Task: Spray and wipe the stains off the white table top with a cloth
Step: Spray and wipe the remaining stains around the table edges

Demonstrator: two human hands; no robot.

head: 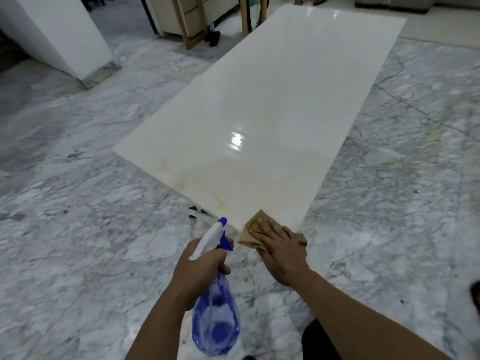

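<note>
The white table top (272, 105) stretches away from me, glossy and wet in places. Yellowish stains (200, 193) streak its near left part. My right hand (279, 252) lies flat, fingers straight, pressing a tan cloth (250, 229) onto the table's near corner. My left hand (201, 267) grips the neck of a blue see-through spray bottle (215, 326) with a white and blue trigger head (214, 235). The nozzle points toward the table, just short of its near edge.
Grey marbled floor (78, 229) surrounds the table on all sides. A white pillar or cabinet (65, 35) stands at the far left. Wooden furniture legs (192, 29) and a pale cabinet are beyond the table's far left side. Yellowish marks (405, 165) stain the floor to the right.
</note>
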